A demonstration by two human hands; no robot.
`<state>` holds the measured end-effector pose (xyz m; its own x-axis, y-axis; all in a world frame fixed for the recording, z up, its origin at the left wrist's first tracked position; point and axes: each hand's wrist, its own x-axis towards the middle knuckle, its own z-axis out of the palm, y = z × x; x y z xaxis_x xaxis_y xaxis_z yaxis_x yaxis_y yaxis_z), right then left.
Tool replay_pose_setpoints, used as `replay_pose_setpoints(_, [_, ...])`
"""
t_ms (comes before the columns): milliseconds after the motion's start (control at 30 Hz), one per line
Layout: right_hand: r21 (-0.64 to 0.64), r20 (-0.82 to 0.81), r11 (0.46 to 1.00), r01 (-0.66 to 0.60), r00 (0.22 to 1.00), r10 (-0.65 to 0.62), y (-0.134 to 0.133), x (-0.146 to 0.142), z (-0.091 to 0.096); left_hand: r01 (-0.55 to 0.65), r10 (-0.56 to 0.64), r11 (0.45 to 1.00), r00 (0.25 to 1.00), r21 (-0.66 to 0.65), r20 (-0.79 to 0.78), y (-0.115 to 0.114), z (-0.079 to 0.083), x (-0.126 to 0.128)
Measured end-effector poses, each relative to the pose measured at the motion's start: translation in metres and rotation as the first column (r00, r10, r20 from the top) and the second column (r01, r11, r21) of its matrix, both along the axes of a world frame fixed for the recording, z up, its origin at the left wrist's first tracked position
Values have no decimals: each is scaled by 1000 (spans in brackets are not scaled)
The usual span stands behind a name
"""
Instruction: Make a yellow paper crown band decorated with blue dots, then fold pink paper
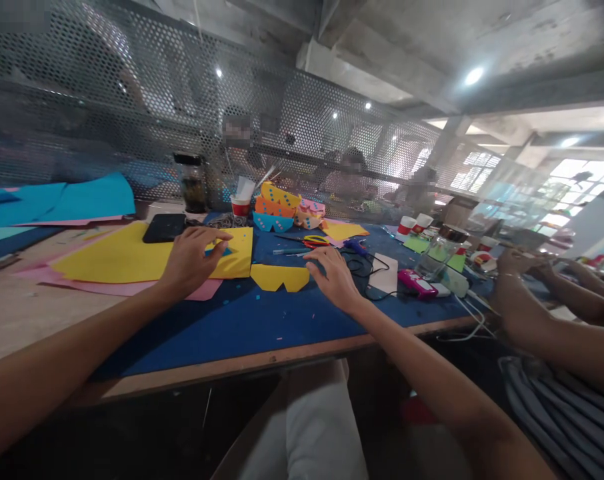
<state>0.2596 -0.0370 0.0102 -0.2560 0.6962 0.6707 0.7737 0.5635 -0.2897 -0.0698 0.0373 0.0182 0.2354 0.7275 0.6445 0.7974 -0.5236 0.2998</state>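
My left hand [192,257] rests over yellow paper sheets [117,257], its fingers stretched out beside a small blue paper piece [223,251]. My right hand [335,277] is low over the blue mat [282,327], fingers apart, with nothing visible in it. Between the hands lies a yellow paper cutout [279,277] shaped like a mask, with a notch in its lower edge. The right thumb and fingertips are close to the cutout's right end; I cannot tell whether they touch it. Tiny blue paper bits dot the mat.
Behind stand decorated paper masks [277,203], a paper cup [241,205] and a lidded jar [191,183]. Scissors [315,240], a blue glue gun [356,248] and its cord lie right of centre. A black phone [165,228] sits on the yellow sheets. Another person's arm [542,320] is at right.
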Motion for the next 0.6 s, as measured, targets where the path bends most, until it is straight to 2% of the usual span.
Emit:
replay_pose_setpoints(167, [-1, 5, 1000, -13, 1000, 13, 12, -4, -6, -23, 23, 1000, 1000, 2, 0, 1, 0, -1])
replay_pose_setpoints(600, [-35, -4, 999, -27, 1000, 27, 14, 0, -17, -78, 78, 997, 997, -14, 4, 5, -5, -3])
